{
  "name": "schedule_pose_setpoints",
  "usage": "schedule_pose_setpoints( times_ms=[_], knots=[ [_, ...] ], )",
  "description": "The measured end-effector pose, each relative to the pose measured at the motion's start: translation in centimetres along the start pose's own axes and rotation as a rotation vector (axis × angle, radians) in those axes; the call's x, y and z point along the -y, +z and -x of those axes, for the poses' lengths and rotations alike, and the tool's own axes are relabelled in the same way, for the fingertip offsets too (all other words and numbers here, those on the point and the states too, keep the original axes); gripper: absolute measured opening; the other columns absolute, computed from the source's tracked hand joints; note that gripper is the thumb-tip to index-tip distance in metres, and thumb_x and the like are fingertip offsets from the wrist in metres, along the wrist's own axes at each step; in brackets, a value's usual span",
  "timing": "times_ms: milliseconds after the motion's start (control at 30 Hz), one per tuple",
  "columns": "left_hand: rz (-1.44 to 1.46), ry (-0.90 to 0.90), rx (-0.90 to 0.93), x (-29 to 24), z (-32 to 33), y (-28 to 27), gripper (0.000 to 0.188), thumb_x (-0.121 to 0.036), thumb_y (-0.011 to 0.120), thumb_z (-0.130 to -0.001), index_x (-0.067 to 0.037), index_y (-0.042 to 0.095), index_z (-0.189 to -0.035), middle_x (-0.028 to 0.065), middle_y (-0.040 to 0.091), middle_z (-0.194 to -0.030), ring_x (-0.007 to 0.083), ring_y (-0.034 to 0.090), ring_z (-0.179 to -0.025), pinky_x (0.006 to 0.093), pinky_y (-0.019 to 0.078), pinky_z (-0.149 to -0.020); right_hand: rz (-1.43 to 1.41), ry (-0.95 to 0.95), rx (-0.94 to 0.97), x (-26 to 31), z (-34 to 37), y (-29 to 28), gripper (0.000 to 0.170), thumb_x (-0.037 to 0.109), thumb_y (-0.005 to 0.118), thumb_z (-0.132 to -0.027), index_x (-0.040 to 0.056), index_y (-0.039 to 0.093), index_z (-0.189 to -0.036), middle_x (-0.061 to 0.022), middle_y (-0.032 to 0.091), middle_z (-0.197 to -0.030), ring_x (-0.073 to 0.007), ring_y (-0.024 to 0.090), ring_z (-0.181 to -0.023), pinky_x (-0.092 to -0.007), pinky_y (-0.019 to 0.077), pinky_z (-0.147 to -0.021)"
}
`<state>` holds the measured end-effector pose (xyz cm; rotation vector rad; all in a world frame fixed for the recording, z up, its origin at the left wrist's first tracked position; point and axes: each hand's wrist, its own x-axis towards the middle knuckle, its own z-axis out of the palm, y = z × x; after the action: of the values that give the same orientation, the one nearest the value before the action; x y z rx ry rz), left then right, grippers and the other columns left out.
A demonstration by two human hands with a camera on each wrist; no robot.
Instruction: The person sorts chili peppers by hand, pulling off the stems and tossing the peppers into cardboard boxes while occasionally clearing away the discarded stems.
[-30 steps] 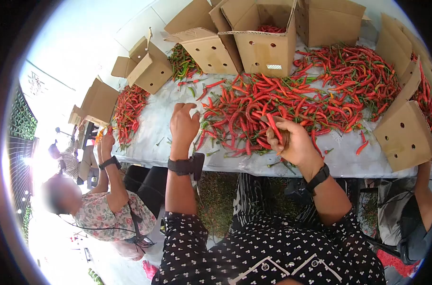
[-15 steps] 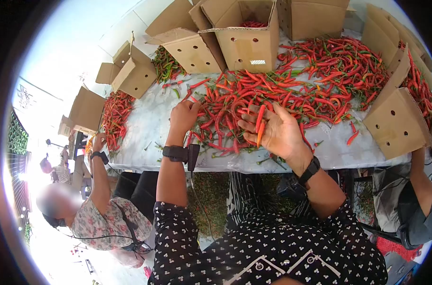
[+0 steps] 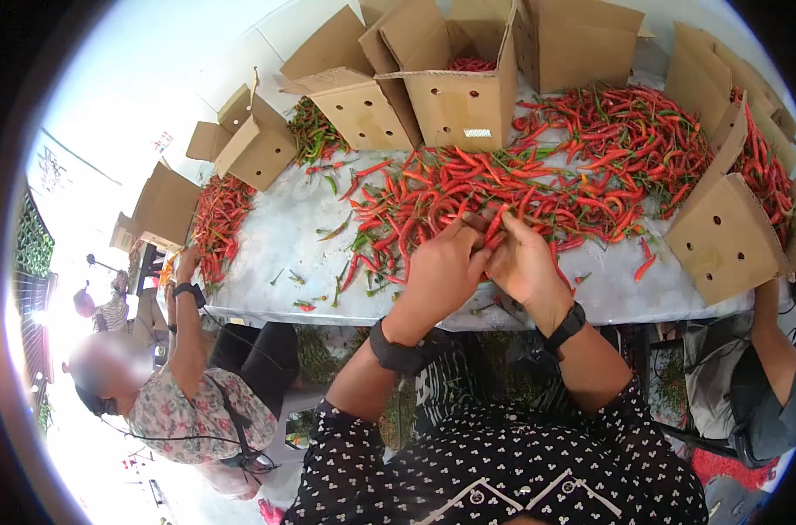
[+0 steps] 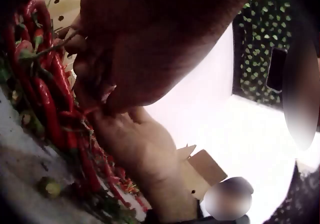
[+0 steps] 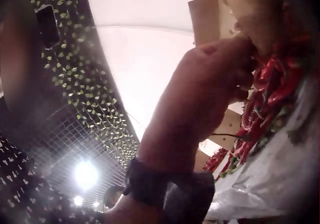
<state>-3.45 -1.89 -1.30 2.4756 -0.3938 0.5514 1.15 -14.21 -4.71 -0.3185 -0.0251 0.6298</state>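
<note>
Over the near edge of the red chilli pile (image 3: 433, 188), the two hands meet. The left hand (image 3: 442, 276) comes in palm down, fingers curled at the right hand's fingers, pinching a chilli largely hidden there. Palm up, the right hand (image 3: 527, 267) holds red chillies (image 3: 494, 226) between thumb and fingers. In the left wrist view the left hand (image 4: 150, 44) is dark and close above the right hand (image 4: 140, 146), chillies (image 4: 50, 109) beside them. The right wrist view shows the left hand (image 5: 205, 84) with its fingertips against the right hand (image 5: 255, 6).
Open cardboard boxes (image 3: 459, 109) line the table's back; another box (image 3: 726, 241) with chillies stands at the right. Smaller chilli heaps (image 3: 223, 219) lie leftward. Stems and loose chillies dot the pale table cover (image 3: 271, 236). A seated person (image 3: 197, 411) works at left; another arm (image 3: 770, 350) shows at right.
The left hand has moved right from the pile's left side to meet the right hand. The right hand, more spread half a second ago, now has its fingers closer round the chillies.
</note>
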Motion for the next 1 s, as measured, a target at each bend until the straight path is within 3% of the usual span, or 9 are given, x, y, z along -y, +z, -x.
schedule_pose_setpoints(
  times_ms=[100,200,300,333,433,567,700,833,1000],
  knots=[
    [-0.074,-0.072,0.081,-0.3,-0.2,-0.9,0.013,-0.013,0.059,-0.075,-0.001,0.058,-0.081,0.0173,0.058,-0.077,0.0343,0.058,-0.070,0.0397,0.0463,-0.061,-0.012,-0.098,0.012,-0.3,-0.5,-0.6,0.021,0.021,0.042,-0.091,0.0051,0.052,-0.101,-0.0144,0.058,-0.105,-0.0278,0.054,-0.101,-0.0414,0.0415,-0.089],
    [-0.106,-0.014,-0.008,0.1,-1.4,-3.1,0.013,-0.015,0.057,-0.078,-0.004,0.057,-0.083,0.0152,0.057,-0.077,0.0340,0.058,-0.070,0.0409,0.0465,-0.059,-0.028,-0.185,0.028,0.3,-0.7,-0.9,0.020,0.020,0.043,-0.091,0.0038,0.053,-0.097,-0.0136,0.059,-0.100,-0.0272,0.056,-0.097,-0.0408,0.0438,-0.086],
    [-0.335,-0.177,-0.353,-0.2,-5.2,-8.6,0.012,-0.017,0.054,-0.083,-0.005,0.058,-0.082,0.0150,0.058,-0.067,0.0334,0.058,-0.061,0.0411,0.0457,-0.055,0.028,-0.246,0.011,1.1,-0.7,-1.4,0.018,0.019,0.044,-0.091,0.0027,0.052,-0.094,-0.0122,0.059,-0.096,-0.0272,0.057,-0.094,-0.0402,0.0458,-0.082],
    [-0.345,0.027,-0.564,1.5,-7.3,-10.4,0.012,-0.017,0.053,-0.083,-0.006,0.058,-0.083,0.0153,0.058,-0.064,0.0336,0.058,-0.060,0.0401,0.0455,-0.053,0.029,-0.251,0.001,1.1,-0.6,-1.3,0.017,0.018,0.043,-0.091,0.0034,0.052,-0.094,-0.0107,0.059,-0.092,-0.0268,0.058,-0.091,-0.0386,0.0474,-0.078],
    [-0.634,0.067,-0.680,6.1,-14.2,-15.4,0.022,-0.024,0.051,-0.082,-0.003,0.058,-0.079,0.0173,0.058,-0.067,0.0358,0.058,-0.064,0.0440,0.0453,-0.060,0.072,-0.231,0.008,1.0,-0.6,-1.3,0.016,0.018,0.043,-0.091,0.0045,0.052,-0.095,-0.0099,0.059,-0.088,-0.0251,0.059,-0.084,-0.0383,0.0483,-0.074],
    [-0.761,0.117,-0.651,10.4,-15.4,-15.6,0.024,-0.025,0.050,-0.081,-0.003,0.060,-0.077,0.0175,0.060,-0.071,0.0359,0.058,-0.069,0.0451,0.0451,-0.064,0.140,-0.166,0.071,1.3,-0.7,-1.4,0.015,0.014,0.044,-0.090,0.0047,0.051,-0.099,-0.0097,0.059,-0.082,-0.0224,0.059,-0.075,-0.0356,0.0489,-0.066],
    [-0.393,-0.180,-0.096,9.3,-7.2,-10.8,0.021,-0.025,0.056,-0.075,-0.006,0.063,-0.078,0.0162,0.061,-0.078,0.0343,0.059,-0.074,0.0429,0.0459,-0.065,0.255,-0.182,0.010,1.0,0.0,-0.3,0.018,0.009,0.044,-0.086,0.0038,0.048,-0.103,-0.0097,0.058,-0.078,-0.0184,0.056,-0.063,-0.0301,0.0441,-0.052],
    [-0.234,-0.225,0.229,8.7,-2.1,-6.2,0.021,-0.023,0.059,-0.074,-0.004,0.063,-0.080,0.0174,0.061,-0.075,0.0349,0.059,-0.071,0.0428,0.0458,-0.063,0.387,-0.046,-0.021,0.3,0.1,-0.3,0.016,0.008,0.044,-0.084,0.0045,0.048,-0.100,-0.0080,0.056,-0.074,-0.0141,0.049,-0.055,-0.0254,0.0357,-0.045],
    [-0.265,-0.259,0.100,8.7,-0.8,-4.3,0.026,-0.021,0.062,-0.072,-0.001,0.060,-0.090,0.0197,0.060,-0.072,0.0346,0.059,-0.069,0.0414,0.0456,-0.062,0.615,0.011,0.024,-0.3,0.3,-0.1,0.006,0.011,0.053,-0.086,0.0055,0.053,-0.089,-0.0022,0.053,-0.071,-0.0052,0.038,-0.050,-0.0208,0.0261,-0.042]
  ],
)
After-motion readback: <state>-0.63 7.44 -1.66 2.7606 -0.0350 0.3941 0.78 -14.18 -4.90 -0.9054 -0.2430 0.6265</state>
